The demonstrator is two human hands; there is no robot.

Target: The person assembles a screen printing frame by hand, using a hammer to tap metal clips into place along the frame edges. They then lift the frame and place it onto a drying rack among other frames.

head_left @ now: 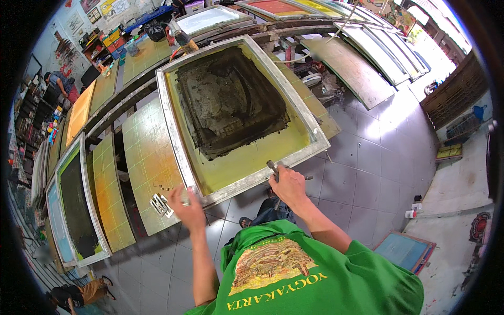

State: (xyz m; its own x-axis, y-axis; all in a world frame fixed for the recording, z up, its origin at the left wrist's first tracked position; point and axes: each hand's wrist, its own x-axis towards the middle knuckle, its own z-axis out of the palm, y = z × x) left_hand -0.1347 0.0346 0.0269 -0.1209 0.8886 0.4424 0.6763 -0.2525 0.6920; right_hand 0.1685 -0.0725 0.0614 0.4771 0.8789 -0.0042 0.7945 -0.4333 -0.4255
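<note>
A large screen-printing frame (242, 188) lies before me, its metal border holding yellow-green mesh with a big patch of black ink. My right hand (290, 187) is closed around a dark metal tool (272, 166) with a short crosswise head, at the frame's near edge toward the right. Next to the near left corner is my left hand (187, 209), thumb and fingers apart. Whether it touches the border is hard to see. Just left of it, small silvery metal clamp parts (159, 205) sit on the edge of a gridded board (149, 152).
Another inked screen (73, 197) and an orange-stained board (112, 194) lie along the left. A brown board (349, 71) juts out at the right of the rack. A blue screen (401, 252) leans low at the right. Two people are in the background at left.
</note>
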